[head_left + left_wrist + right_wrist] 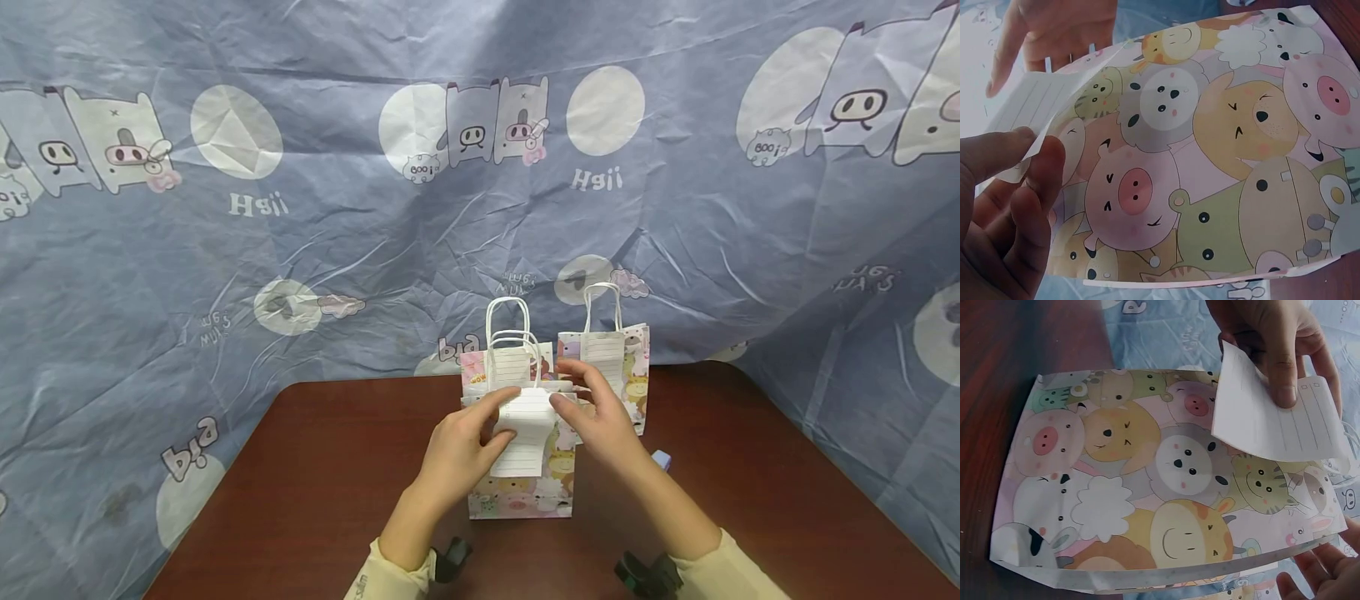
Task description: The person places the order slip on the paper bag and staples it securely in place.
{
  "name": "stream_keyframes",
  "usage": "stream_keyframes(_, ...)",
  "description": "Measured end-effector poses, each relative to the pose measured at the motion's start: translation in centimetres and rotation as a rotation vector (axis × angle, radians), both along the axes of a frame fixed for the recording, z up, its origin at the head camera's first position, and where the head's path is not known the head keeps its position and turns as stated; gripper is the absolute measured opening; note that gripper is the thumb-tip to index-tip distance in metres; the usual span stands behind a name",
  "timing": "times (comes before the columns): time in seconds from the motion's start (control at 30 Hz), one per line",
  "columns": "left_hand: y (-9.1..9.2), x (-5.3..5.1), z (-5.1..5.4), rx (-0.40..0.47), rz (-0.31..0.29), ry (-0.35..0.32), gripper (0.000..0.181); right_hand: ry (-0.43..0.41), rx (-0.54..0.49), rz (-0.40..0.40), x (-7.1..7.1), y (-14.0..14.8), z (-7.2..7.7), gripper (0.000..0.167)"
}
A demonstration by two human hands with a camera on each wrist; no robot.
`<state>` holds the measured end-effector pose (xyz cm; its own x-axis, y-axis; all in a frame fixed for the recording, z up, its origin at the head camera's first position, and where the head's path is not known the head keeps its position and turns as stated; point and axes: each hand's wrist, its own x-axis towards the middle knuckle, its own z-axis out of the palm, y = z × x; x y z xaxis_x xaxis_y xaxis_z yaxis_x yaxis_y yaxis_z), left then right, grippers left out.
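A paper gift bag [521, 502] printed with cartoon animals stands upright at the table's middle, white handles up. Against its upper front, my left hand [453, 454] pinches a white lined slip of paper [525, 442] between thumb and fingers. In the left wrist view the lined slip [1029, 103] bends away from the bag. My right hand [602, 419] is at the bag's upper right edge, with fingers spread and loosely bent; the right wrist view catches its fingers [1316, 569] beside the bag's rim. Whether they touch the bag, I cannot tell.
Behind the front bag stands a second bag [474, 367] with a lined slip, partly hidden. A third animal-print bag [637, 367] with a slip stands back right. A small pale-blue object [661, 459] lies by my right forearm. Patterned cloth [375, 275] hangs behind the brown table [337, 483].
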<state>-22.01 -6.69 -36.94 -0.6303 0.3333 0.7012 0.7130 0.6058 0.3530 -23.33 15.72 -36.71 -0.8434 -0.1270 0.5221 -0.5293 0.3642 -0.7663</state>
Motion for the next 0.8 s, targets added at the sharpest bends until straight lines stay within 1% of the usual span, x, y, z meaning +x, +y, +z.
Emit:
stream_keyframes(0.23, 0.12, -0.14, -0.27, -0.012, 0.033, -0.012, 0.057, 0.015, 0.084, -0.040, -0.53, -0.26, 0.46, 0.043)
stream_keyframes(0.37, 0.13, -0.17, -0.50, -0.019, 0.040, -0.019, 0.058, -0.024, 0.125, -0.050, -0.73, -0.44, 0.62, 0.046)
stream_keyframes(0.47, 0.09, -0.18, -0.60, -0.023, 0.046, -0.025, 0.060, -0.063, 0.144, -0.042, -0.82, -0.57, 0.68, 0.050)
stream_keyframes(0.6, 0.09, -0.22, -0.67, -0.036, 0.035, -0.041, 0.062, -0.097, 0.153, -0.041, -0.89, -0.72, 0.68, 0.050)
stream_keyframes(0.8, 0.15, -0.18, -0.78, -0.079, 0.018, -0.065, 0.064, -0.101, 0.178, -0.080, -1.06, -0.84, 0.50, 0.041)
